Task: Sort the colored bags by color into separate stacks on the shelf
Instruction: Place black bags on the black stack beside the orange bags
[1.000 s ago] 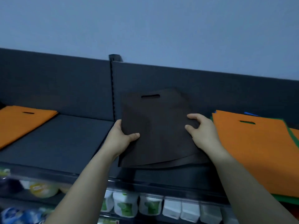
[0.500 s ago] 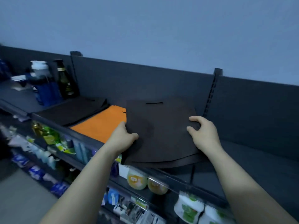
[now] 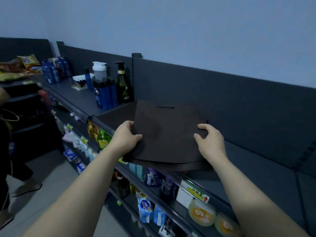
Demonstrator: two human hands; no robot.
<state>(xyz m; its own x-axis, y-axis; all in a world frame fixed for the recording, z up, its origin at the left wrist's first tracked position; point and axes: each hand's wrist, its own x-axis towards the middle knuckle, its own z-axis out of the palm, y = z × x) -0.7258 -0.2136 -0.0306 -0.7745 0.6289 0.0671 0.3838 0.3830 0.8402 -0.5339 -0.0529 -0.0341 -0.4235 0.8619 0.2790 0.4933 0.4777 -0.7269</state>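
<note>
A few dark brown flat bags (image 3: 168,134) with a slot handle are held level above the top shelf (image 3: 256,161). My left hand (image 3: 125,138) grips their left edge, thumb on top. My right hand (image 3: 210,141) grips the right edge the same way. Under and behind the held bags, another dark brown stack (image 3: 118,115) lies on the shelf, mostly covered. No orange bags show in this view.
Left of the bags stand a dark green pump bottle (image 3: 123,86), blue boxes (image 3: 102,94) and a white-capped bottle (image 3: 99,71). Lower shelves hold packaged goods. A person's legs (image 3: 10,151) are at the far left on the floor.
I have carried the brown bags leftward along the shelf, past the orange stack, which is now hidden. The bottles and the brown stack have come closer. Both hands keep their hold.
</note>
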